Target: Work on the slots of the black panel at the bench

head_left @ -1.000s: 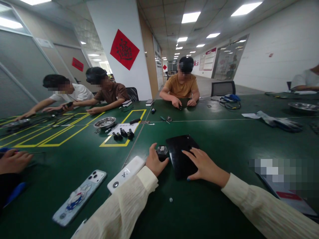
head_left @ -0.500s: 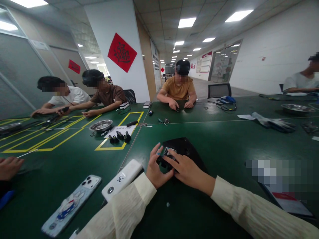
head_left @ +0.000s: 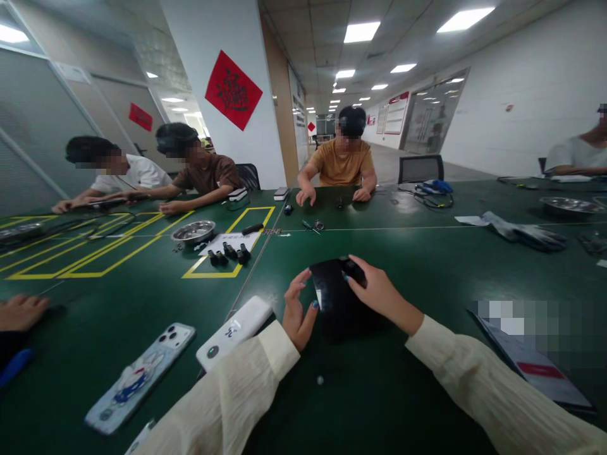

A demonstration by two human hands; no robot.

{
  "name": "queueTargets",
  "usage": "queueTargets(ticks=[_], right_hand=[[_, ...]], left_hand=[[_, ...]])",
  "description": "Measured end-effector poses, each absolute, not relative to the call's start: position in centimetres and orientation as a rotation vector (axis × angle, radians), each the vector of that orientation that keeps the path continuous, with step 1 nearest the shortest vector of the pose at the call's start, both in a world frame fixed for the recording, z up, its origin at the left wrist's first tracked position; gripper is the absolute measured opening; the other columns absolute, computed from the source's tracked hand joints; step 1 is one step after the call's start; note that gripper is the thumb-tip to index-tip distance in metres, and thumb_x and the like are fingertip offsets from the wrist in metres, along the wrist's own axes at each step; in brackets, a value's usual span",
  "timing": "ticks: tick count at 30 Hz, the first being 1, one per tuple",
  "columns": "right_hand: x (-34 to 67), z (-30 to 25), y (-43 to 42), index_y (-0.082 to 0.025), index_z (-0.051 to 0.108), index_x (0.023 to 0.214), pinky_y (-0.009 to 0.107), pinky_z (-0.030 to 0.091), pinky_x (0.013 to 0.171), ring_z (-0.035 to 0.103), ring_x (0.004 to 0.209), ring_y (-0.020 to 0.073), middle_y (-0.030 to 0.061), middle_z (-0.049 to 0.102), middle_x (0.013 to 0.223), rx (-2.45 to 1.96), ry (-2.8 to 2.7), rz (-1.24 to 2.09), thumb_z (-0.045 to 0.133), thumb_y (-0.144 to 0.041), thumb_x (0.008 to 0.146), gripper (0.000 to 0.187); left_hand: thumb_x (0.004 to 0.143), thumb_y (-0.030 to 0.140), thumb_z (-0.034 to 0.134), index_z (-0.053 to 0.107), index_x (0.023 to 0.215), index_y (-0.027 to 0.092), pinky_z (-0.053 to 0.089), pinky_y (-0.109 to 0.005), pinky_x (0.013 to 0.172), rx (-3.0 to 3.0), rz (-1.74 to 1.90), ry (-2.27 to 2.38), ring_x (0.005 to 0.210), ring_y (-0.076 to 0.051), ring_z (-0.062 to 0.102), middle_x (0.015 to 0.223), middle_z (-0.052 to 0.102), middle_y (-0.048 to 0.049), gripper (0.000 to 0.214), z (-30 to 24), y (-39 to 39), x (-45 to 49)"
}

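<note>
On the table before me lies a dark, glossy black panel (head_left: 332, 287), its outline partly lost in shadow. My right hand (head_left: 382, 294) comes in over its far right part, thumb and fingers closed around a small black part (head_left: 355, 272) whose kind I cannot make out. At the panel's left edge is my left hand (head_left: 298, 313), thumb and fingers curved and spread apart. Its fingertips are close to the edge; whether they touch it is unclear. Between that hand and the panel a small pale patch (head_left: 319, 299) shows.
Left of my forearm lie a white device (head_left: 234, 332) and a phone in a cartoon case (head_left: 142, 376). Beyond are several black fittings (head_left: 228, 254), a metal bowl (head_left: 193, 232) and pliers (head_left: 310, 226). Gloves (head_left: 524, 232) lie right. Co-workers sit around; another person's hand (head_left: 23, 311) is far left.
Both hands were together on a small black part with a silvery piece. Now they are apart: the right has moved up and right with a black part, the left stays at the panel's left side.
</note>
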State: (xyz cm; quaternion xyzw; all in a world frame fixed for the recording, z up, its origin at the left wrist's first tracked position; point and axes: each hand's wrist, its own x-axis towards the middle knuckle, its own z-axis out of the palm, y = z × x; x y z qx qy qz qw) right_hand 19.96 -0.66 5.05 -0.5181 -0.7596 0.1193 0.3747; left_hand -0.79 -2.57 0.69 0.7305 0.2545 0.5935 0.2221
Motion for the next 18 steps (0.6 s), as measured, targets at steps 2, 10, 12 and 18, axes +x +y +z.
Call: queueTargets(ticks=[2,10,12,18], right_hand=[[21.0,5.2,0.0,-0.014,0.036,0.132,0.03,0.049,0.061,0.061,0.061,0.0158,0.0067,0.065,0.079,-1.424,-1.847,0.355,0.047,-0.027,0.079,0.056],[21.3,5.6,-0.2,-0.012,0.047,0.124,0.028,0.046,0.056,0.06,0.057,0.0171,0.0082,0.065,0.074,-1.602,-1.914,0.121,0.048,-0.032,0.078,0.051],[20.7,5.6,-0.3,-0.012,0.044,0.127,0.029,0.046,0.058,0.06,0.06,0.0185,0.0089,0.065,0.075,-1.648,-1.964,0.053,0.047,-0.034,0.08,0.053],[19.2,5.0,-0.7,-0.01,0.029,0.135,0.03,0.045,0.065,0.061,0.074,0.021,0.0118,0.064,0.088,-1.691,-2.127,-0.021,0.041,-0.031,0.086,0.055]], left_hand=[[0.084,0.017,0.041,0.028,0.116,0.022,0.029,-0.054,0.098,2.063,1.658,0.708,0.12,-0.024,0.039,0.13,0.035,-0.0132,0.035,0.4,-2.4,-0.8],[0.08,0.011,0.044,0.033,0.108,0.02,0.038,-0.046,0.088,2.134,1.666,0.73,0.103,-0.02,0.048,0.112,0.043,-0.0106,0.032,0.6,-2.6,-1.0],[0.079,0.01,0.044,0.034,0.106,0.02,0.04,-0.044,0.085,2.135,1.673,0.722,0.098,-0.019,0.049,0.109,0.043,-0.0098,0.03,0.7,-2.6,-1.0],[0.079,0.01,0.043,0.034,0.104,0.02,0.042,-0.036,0.074,2.156,1.65,0.75,0.089,-0.017,0.048,0.103,0.044,-0.0085,0.028,0.8,-2.6,-1.0]])
